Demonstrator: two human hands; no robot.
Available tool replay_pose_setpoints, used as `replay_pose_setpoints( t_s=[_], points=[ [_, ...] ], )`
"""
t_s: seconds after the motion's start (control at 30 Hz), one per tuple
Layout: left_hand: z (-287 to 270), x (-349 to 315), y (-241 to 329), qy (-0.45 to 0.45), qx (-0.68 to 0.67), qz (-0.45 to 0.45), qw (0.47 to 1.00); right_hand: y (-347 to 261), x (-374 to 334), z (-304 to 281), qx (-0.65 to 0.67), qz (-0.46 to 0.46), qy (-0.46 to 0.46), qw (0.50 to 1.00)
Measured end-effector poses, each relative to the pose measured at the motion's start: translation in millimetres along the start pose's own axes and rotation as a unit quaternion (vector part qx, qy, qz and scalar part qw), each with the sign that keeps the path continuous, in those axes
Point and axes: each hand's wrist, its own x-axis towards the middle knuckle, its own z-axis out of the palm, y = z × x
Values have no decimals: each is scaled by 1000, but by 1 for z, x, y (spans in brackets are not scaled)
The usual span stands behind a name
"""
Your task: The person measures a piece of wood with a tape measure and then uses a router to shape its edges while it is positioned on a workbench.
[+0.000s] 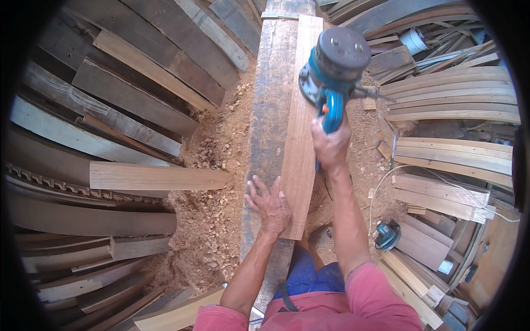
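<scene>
A long reddish-brown board [298, 154] lies lengthwise along the right side of a worn wooden bench [270, 83]. On the board's far part, at its right edge, stands a wood router [339, 58] with a dark round top and a teal body. My right hand [331, 144] is wrapped round its teal handle. Nearer to me, my left hand [270, 205] rests with fingers spread, across the bench top and the board's left edge. Where the router's bit meets the wood is hidden beneath its base.
Stacked planks [132, 105] fan out along the left, with one pale plank [160, 176] jutting toward the bench. Wood shavings [207, 220] cover the floor. To the right lie more boards [452, 91], a pale cord [408, 166], another teal power tool [387, 235] and a white bucket [413, 41].
</scene>
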Motion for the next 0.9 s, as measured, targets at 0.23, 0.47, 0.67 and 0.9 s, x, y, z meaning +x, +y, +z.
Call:
replay_pose_setpoints(
  t_s=[0.23,0.47,0.67,0.9],
  points=[
    [-1,1,9,-14,22,2,1000,41,85,8,10,-56,25,998],
    [4,1,0,14,24,10,1000,3,-5,-12,3,72,-9,997],
    [8,1,-4,20,22,5,1000,-31,-155,-48,-39,66,-30,997],
    [2,3,0,1,-18,-7,1000,-47,-263,-70,-46,89,-71,992]
  ],
)
